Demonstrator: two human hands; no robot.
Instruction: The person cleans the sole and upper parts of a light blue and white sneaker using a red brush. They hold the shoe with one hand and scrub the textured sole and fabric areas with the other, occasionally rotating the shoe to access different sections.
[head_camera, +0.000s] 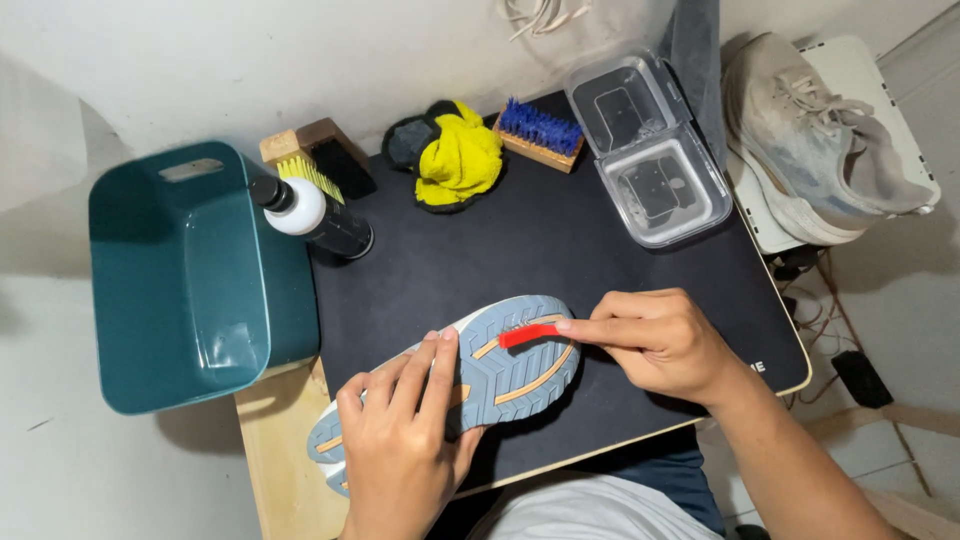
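Note:
A shoe (500, 370) lies sole up on the black mat (560, 250), its grey-blue sole crossed by tan lines. My left hand (400, 440) grips the shoe around its middle, fingers spread over the sole. My right hand (655, 340) pinches a small red tool (527, 335) and presses its end against the forefoot of the sole. Which kind of tool it is I cannot tell.
A teal plastic tub (190, 290) stands at the left. A black bottle with a white shoulder (315, 220), two wooden brushes (540, 132), a yellow cloth (460, 160) and an open clear plastic box (650, 150) line the mat's far side. A worn grey sneaker (820, 140) rests at the right.

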